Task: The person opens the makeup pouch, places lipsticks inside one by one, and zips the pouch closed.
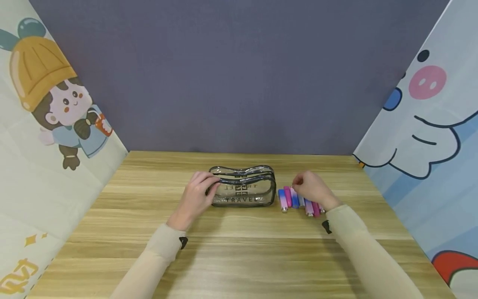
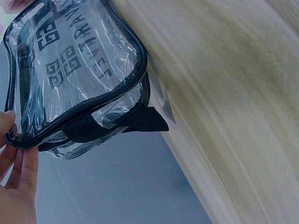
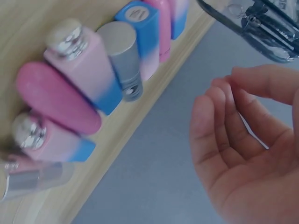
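Note:
A clear zip pouch (image 1: 242, 198) with dark piping and TRAVEL lettering stands upright in the middle of the table. My left hand (image 1: 196, 195) pinches its top left corner; in the left wrist view, thumb and fingers (image 2: 29, 170) grip the dark piping. To the pouch's right lies a row of several small lipstick-like tubes. Pink-and-blue tubes (image 3: 84, 65), a magenta rounded one (image 3: 56, 98) and a grey cylinder (image 3: 122, 60) are among them. My right hand (image 1: 313, 190) hovers above this row, fingers loosely bent, thumb tip close to the index fingertip, nothing visible between them.
The wood-grain table (image 1: 239, 257) reaches back to a dark grey panel (image 1: 239, 83). Cartoon-printed curtains flank it, a cream one (image 1: 22, 166) on the left and a pale blue one (image 1: 429, 199) on the right.

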`<state>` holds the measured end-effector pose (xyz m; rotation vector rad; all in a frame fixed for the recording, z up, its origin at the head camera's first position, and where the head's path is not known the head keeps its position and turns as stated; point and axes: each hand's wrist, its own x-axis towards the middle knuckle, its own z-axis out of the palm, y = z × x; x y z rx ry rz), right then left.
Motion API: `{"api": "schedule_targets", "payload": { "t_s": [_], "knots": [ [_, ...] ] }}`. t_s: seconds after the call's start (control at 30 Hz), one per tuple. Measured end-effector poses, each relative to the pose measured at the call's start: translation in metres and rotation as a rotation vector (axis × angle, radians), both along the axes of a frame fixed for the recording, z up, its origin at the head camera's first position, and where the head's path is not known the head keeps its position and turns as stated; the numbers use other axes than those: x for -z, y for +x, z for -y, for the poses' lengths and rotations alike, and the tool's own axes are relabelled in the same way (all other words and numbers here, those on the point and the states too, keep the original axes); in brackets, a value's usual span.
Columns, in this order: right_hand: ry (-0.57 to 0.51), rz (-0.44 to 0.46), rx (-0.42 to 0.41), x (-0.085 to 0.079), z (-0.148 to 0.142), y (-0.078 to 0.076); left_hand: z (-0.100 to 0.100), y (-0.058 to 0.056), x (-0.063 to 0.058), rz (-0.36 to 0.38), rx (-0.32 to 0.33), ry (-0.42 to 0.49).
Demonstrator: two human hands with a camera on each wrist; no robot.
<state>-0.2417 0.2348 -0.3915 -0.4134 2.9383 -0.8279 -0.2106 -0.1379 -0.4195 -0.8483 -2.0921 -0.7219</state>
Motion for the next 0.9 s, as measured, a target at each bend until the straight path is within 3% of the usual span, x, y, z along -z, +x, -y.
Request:
{"api": "schedule_targets", "payload": {
  "t_s": [0.43,0.9],
  "knots": [
    [0.047,0.041,0.118,0.001,-0.03,0.004,0.0,-0.002,0.002,-0.006,0.005,0.003],
    [0.114,0.128,0.235,0.013,-0.062,0.009,-0.001,-0.001,0.001,0.002,0.009,0.005]
  ]
}}
